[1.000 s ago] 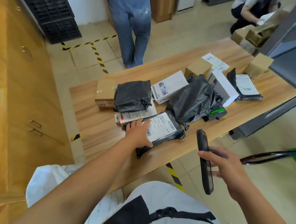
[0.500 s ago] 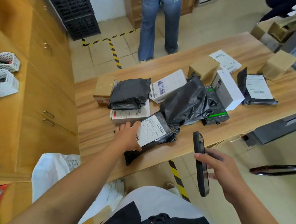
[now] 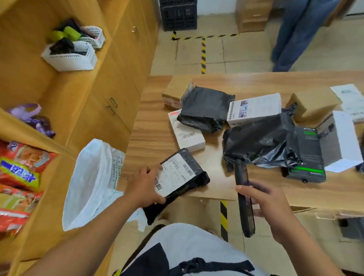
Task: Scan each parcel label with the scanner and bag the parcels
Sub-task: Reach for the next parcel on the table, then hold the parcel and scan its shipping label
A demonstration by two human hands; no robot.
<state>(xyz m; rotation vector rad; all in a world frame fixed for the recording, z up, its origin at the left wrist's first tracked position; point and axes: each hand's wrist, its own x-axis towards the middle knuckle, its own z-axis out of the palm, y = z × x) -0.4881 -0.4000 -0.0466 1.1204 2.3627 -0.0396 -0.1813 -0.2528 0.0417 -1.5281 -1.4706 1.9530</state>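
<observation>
My left hand (image 3: 144, 186) grips a black poly parcel (image 3: 192, 182) with a white barcode label, held over the near edge of the wooden table (image 3: 153, 140), label facing up. To its right, my right hand (image 3: 262, 202) holds a long black handheld scanner (image 3: 243, 192) upright, its top end level with the parcel. A white woven sack (image 3: 94, 181) stands open on the floor to the left of the table. On the table lie several other parcels: a black bag (image 3: 204, 110), a white labelled box (image 3: 186, 132), a crumpled black bag (image 3: 260, 139).
Cardboard boxes (image 3: 312, 105), a white box (image 3: 341, 140), a black-green box (image 3: 308, 155) and loose labels (image 3: 355, 101) fill the table's right side. Wooden cabinets (image 3: 106, 102) with white baskets (image 3: 71, 55) stand left. A person in jeans (image 3: 296, 31) stands beyond the table.
My left hand has picked the labelled black parcel up off the table and drawn it toward me and left. The scanner stays in my right hand. The view has swung left and down.
</observation>
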